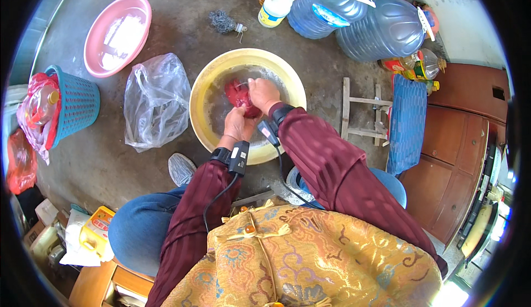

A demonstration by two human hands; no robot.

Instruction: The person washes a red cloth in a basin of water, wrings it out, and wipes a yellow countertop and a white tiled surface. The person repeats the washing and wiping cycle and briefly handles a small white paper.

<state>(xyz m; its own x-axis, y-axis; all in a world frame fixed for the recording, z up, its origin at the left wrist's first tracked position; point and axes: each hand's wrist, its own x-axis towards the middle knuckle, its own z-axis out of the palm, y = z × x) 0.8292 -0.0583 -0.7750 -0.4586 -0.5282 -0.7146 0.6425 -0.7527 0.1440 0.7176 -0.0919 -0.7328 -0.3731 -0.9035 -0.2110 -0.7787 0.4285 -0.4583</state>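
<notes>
A pale yellow basin point(296, 77) stands on the floor in front of me, holding cloudy water. In it is a bunched, wet red cloth point(237, 93); what kind of article it is does not show. My left hand point(237, 124) grips the cloth's near end, palm turned up and fingers curled under it. From the right, my right hand point(264, 93) is closed on its upper side, knuckles up. The cloth is partly hidden by both hands. A black strap with a small cabled box sits on each wrist.
Left of the basin lies a clear plastic bag point(156, 102), with a pink basin point(118, 36) beyond it and a blue basket point(78, 105) farther left. A wire scrubber point(222, 22), a white jug point(275, 9) and large water bottles point(381, 29) lie beyond. A blue-topped stool point(408, 124) is at right.
</notes>
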